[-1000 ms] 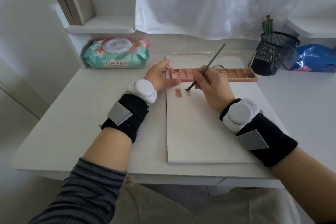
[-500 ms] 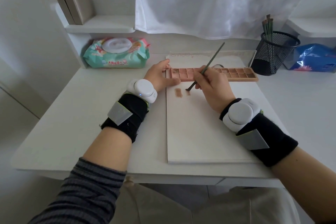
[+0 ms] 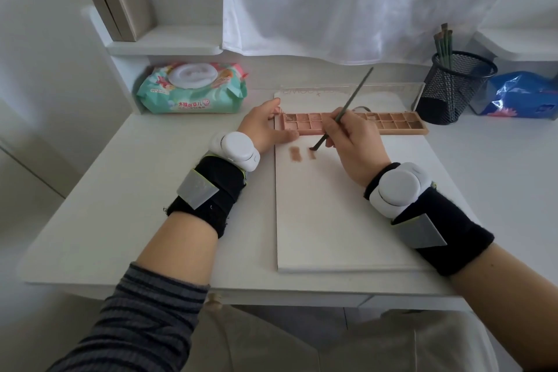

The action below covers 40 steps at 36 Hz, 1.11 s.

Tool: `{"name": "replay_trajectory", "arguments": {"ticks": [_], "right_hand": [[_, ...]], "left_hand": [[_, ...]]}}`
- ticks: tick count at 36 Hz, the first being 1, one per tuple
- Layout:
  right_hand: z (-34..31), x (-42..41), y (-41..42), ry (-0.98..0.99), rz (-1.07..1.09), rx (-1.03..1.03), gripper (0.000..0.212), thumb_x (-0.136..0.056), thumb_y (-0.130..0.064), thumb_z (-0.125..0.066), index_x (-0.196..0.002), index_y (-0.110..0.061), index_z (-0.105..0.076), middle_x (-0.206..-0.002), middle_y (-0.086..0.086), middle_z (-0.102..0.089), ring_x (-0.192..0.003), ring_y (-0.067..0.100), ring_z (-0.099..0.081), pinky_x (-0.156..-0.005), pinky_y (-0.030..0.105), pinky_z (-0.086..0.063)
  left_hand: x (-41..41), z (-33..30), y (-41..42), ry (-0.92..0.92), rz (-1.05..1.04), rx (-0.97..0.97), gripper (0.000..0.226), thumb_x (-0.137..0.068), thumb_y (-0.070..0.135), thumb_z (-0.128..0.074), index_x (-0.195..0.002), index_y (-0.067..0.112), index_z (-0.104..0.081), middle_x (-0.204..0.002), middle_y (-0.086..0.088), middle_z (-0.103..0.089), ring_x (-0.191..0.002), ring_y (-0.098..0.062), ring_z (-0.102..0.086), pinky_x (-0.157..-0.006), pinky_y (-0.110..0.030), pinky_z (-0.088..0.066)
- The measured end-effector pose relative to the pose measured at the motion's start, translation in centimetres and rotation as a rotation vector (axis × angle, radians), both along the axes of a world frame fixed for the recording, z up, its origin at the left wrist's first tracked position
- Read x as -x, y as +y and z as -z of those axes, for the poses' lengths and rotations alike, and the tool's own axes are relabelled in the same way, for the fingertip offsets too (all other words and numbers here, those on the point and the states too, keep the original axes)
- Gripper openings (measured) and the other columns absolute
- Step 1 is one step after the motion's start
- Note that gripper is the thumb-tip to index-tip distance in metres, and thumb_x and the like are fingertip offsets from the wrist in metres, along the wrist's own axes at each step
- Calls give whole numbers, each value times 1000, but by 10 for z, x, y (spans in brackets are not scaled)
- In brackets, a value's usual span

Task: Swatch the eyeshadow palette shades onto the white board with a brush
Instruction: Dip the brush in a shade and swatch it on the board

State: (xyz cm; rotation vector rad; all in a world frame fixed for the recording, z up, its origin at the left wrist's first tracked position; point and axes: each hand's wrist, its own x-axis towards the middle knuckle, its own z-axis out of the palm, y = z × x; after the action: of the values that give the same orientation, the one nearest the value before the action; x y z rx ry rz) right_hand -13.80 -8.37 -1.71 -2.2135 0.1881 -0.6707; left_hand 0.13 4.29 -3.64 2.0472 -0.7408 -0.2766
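White desk [image 3: 151, 190] fills most of the view, matte and smooth, with a sheer curtain [image 3: 362, 0] hanging behind its far edge. On the right half of the desk lies the white board [image 3: 332, 220], a flat rectangle with its long axis running from the near edge toward the far edge. Across the board's far end sits the eyeshadow palette [image 3: 392, 125], a long pink-tan tray of small square pans, its length running left to right, with a clear lid standing up behind it.

At the far left corner rests a soft wet-wipe pack [image 3: 190, 89]; at the far right stands a black mesh cup [image 3: 453, 84] holding spare brushes, beside a blue crinkled bag [image 3: 522, 93].

The left hand [image 3: 265, 127] holds the palette's left end, thumb along the far side and fingers at the near side. The right hand [image 3: 353, 145] pinches the brush [image 3: 347, 106], a thin dark stick slanting up and away to the right, its tip down on the board at the top of the second swatch [image 3: 312, 154]. This faint mark sits just right of a darker first swatch [image 3: 294, 153], both near the board's far left corner. Judging by this, the stroke pulls toward the near edge, and the pans lie just beyond the tip, nearest the right hand.
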Motion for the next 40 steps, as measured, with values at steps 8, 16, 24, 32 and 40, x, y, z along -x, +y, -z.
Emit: {"name": "replay_trajectory", "arguments": {"ticks": [8,16,24,32,40], "right_hand": [[0,2,1,-34,9,-32,26,-95,-24,-45,-75,-10,-53,-57,-3,-51,-58,12,-46,-60,24,-37],[0,0,1,6,24,-11,21,-97,-18,-46,-87,-3,-57,-65,1,-55,-62,14,-50,-62,22,-37],[0,3,0,-35,9,-1,26,-95,-21,-46,-74,-9,-54,-57,-7,-49,-62,20,-49,-63,31,-38],[0,-1,0,-6,17,-7,22,-97,-20,-46,-85,-5,-58,-63,-2,-55,-70,25,-55,-69,33,-42],[1,2,1,-39,15,-32,27,-94,-24,-46,-72,-10,-53,-55,-6,-49,-60,16,-49,-63,32,-39]], "left_hand": [[-2,-1,-1,5,18,-12,91,-65,32,-81,-141,7,-37,-132,-9,-51,-123,-20,-48,-103,-23,-33],[-2,1,0,-8,9,-8,82,-75,20,-78,-142,7,-34,-134,-9,-49,-125,-19,-45,-100,-20,-31],[-4,2,0,4,14,-21,81,-75,19,-77,-143,7,-34,-134,-8,-48,-125,-18,-46,-101,-21,-32],[-2,0,0,3,17,-20,89,-69,28,-81,-142,8,-35,-134,-8,-49,-124,-20,-47,-102,-23,-33],[0,-2,0,17,23,-39,88,-66,32,-82,-140,8,-40,-130,-6,-52,-121,-17,-49,-102,-20,-34]]}}
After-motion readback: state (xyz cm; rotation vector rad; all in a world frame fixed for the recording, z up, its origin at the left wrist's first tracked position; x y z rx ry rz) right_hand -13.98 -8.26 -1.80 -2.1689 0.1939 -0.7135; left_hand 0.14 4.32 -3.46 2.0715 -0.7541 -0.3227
